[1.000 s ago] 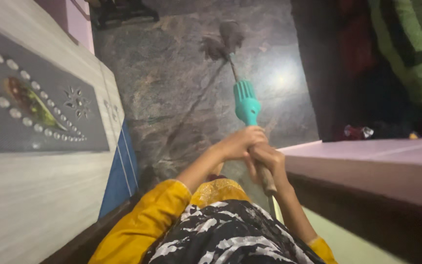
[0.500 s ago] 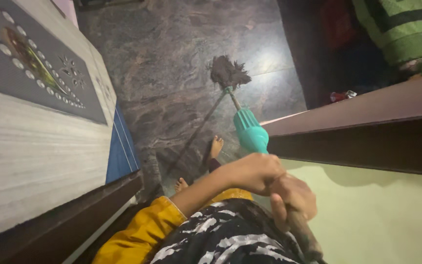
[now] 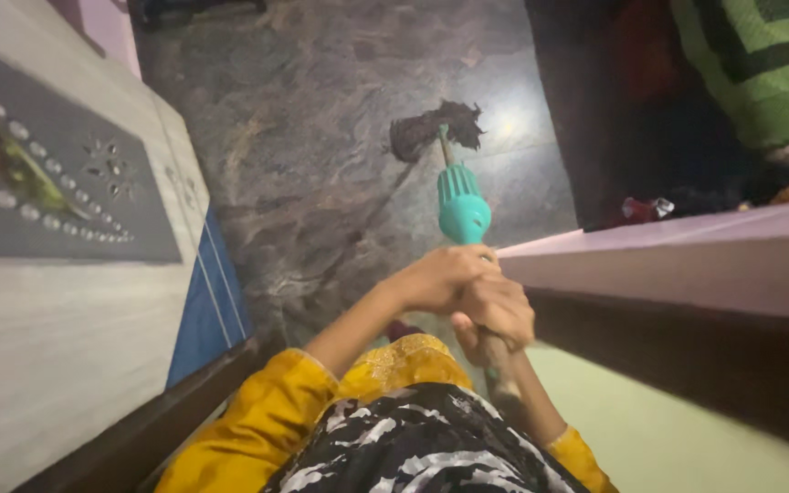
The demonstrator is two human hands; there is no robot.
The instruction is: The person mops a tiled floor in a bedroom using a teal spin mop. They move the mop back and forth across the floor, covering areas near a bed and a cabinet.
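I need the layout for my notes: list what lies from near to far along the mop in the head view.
Yellow sleeves → right hand → left hand → teal mop collar → dark mop head on the stone floor.

Camera: one only, worn on my head.
Facing: steeply down over my chest to the stone floor (image 3: 303,146).
Nearness: my left hand (image 3: 436,278) and right hand (image 3: 495,315) sit close below the lens; the mop head (image 3: 436,132) lies farther off.
Shared view: none.
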